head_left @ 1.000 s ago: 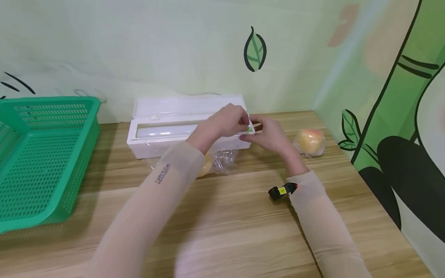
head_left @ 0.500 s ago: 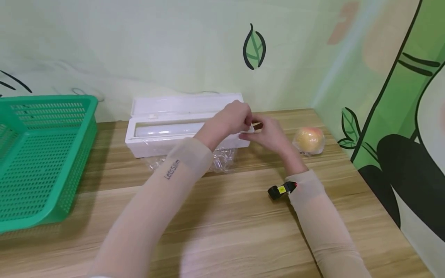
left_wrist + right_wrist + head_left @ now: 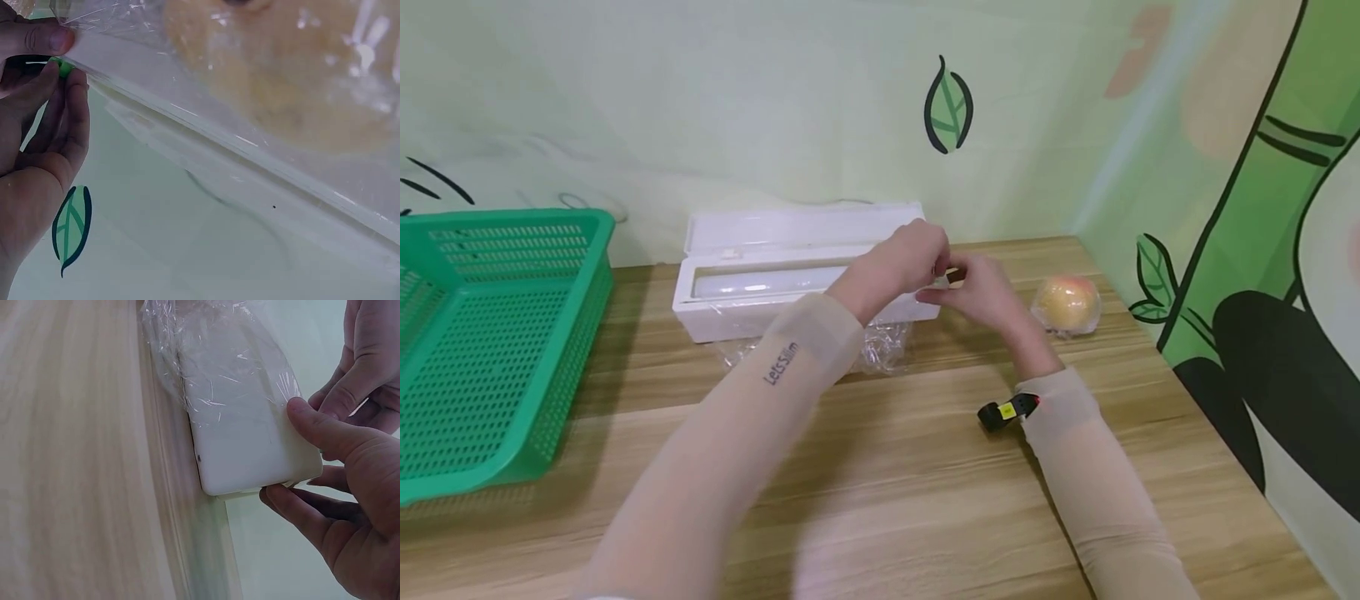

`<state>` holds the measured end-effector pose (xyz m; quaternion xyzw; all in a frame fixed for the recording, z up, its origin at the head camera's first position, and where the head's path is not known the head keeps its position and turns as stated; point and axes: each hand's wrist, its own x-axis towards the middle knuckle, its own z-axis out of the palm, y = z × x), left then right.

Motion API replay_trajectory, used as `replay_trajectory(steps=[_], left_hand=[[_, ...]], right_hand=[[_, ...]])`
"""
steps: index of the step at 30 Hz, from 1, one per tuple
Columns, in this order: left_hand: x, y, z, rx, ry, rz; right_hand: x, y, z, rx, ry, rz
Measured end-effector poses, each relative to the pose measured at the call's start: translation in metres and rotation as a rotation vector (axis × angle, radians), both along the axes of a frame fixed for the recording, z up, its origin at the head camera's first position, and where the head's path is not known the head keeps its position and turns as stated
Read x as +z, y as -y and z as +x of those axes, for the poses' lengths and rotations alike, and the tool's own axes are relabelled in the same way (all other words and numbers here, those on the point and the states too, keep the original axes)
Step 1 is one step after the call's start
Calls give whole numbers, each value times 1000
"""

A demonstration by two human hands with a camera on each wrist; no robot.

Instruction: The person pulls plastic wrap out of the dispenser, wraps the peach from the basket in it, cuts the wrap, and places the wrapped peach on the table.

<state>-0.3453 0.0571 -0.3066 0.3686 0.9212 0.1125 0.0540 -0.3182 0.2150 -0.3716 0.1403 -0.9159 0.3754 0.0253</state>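
Observation:
A white cling film box lies with its lid raised and a film roll inside. My left hand is at the box's right end; in the left wrist view its thumb and finger pinch a small green slider. My right hand grips that same end, thumb on the front face and fingers behind. Clear film hangs over the front. Under it, a yellowish fruit shows large in the left wrist view; my left forearm hides it from the head view.
A film-wrapped yellow-red fruit sits on the wooden table right of my right hand. The green plastic basket stands at the left. A printed wall rises close behind the box.
My left hand has moved slightly right along the box's end, towards my right hand. Its forearm now covers the fruit in front of the box. My right hand stays in place.

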Motion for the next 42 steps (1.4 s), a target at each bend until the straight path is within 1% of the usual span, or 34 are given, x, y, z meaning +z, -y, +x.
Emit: replay_trajectory(steps=[5, 10, 12, 18, 21, 24, 28, 32, 37, 39, 42], left_hand=[[1, 2, 3, 34, 4, -7], [4, 5, 8, 85, 37, -29], [4, 7, 10, 96, 44, -41], [9, 16, 14, 107, 6, -99], [11, 25, 17, 114, -8, -131], [11, 35, 19, 115, -1, -147], [12, 49, 21, 130, 6, -157], [14, 65, 24, 162, 26, -154], [15, 91, 29, 198, 63, -138], [15, 101, 31, 202, 69, -124], [13, 114, 33, 192, 60, -106]], right_hand=[[-2, 2, -1, 6, -6, -15], [-2, 6, -1, 38, -14, -17], [-2, 7, -1, 48, -15, -14], [-1, 8, -1, 58, 7, -18], [0, 6, 0, 56, 29, -32], [1, 4, 1, 45, 52, -42], [2, 4, 0, 35, 64, -33], [2, 3, -2, 23, 70, -21], [3, 1, -1, 18, 84, -23], [3, 1, -1, 16, 88, -27], [2, 1, -1, 17, 89, -25]])
